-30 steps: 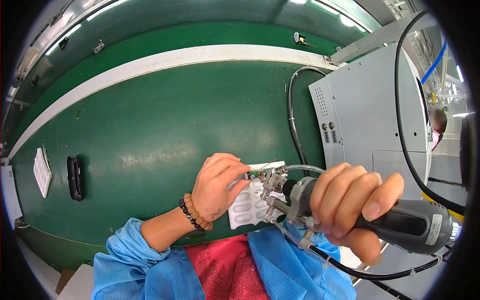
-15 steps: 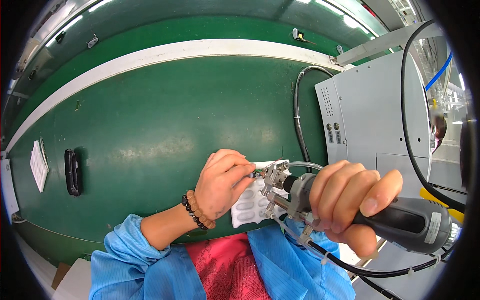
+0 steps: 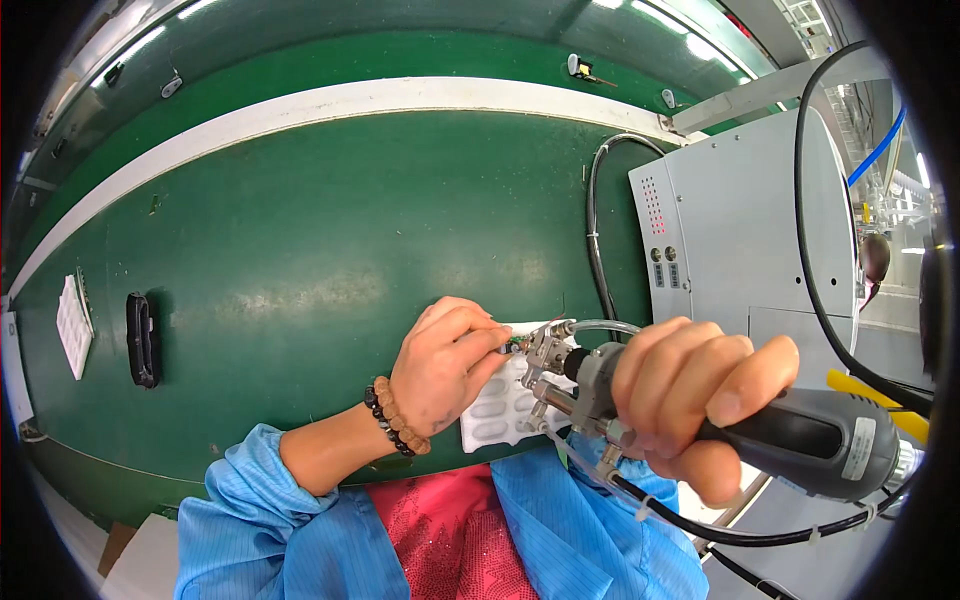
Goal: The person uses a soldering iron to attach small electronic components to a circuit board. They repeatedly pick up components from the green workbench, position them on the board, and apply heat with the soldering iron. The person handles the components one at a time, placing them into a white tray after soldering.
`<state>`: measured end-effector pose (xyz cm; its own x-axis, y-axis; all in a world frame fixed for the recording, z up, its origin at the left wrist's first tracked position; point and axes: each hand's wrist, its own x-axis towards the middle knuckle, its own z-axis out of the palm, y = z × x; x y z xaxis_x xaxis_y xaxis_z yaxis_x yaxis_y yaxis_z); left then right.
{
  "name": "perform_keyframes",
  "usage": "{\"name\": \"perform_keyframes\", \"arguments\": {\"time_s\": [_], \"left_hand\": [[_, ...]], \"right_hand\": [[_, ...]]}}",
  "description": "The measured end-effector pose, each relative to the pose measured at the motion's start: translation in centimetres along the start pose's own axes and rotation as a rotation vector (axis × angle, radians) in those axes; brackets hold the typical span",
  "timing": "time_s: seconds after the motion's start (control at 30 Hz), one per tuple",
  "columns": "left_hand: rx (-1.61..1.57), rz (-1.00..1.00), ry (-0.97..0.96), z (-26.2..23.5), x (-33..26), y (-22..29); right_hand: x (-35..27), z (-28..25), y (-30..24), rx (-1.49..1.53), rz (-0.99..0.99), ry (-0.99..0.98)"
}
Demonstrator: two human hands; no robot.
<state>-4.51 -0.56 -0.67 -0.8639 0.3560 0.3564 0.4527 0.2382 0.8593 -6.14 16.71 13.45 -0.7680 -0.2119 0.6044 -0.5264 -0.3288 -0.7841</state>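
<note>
My left hand pinches a small part with a green circuit board between thumb and fingertips. Most of that part is hidden by the fingers. My right hand wraps round the black and grey body of an electric screwdriver that lies slantwise, its metal nose pointing left at the small part. Whether the tip touches the part is too small to tell. Under the nose and my left fingertips lies a white moulded tray with rounded pockets. A thin wire stands up near the part.
A grey metal box with small red lights stands at the right, a black cable beside it. More hoses run from the screwdriver. On the green bench at the left lie a black case and another white tray.
Red lights now glow on the grey box's vents. My right hand and the screwdriver have shifted slightly left; my left hand stays almost in place.
</note>
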Motion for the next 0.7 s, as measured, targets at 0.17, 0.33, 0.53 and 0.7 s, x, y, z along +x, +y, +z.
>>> {"name": "perform_keyframes", "arguments": {"time_s": [0.17, 0.33, 0.53, 0.7], "left_hand": [[0.002, 0.010, 0.002, -0.1, -0.2, -0.5], [0.013, -0.024, -0.013, -0.5, -0.4, -0.1], [0.003, 0.048, 0.016, -2.4, 1.4, 1.6], [0.184, 0.018, 0.062, -6.6, 6.7, -1.2]], "right_hand": [[-1.0, -1.9, -4.5, 0.031, -0.100, 0.038], [-2.1, -2.6, -5.5, 0.025, -0.150, 0.128], [-2.3, -2.6, -5.2, -0.003, -0.240, 0.203], [-2.2, -3.1, -4.1, -0.011, -0.180, 0.123]]}}
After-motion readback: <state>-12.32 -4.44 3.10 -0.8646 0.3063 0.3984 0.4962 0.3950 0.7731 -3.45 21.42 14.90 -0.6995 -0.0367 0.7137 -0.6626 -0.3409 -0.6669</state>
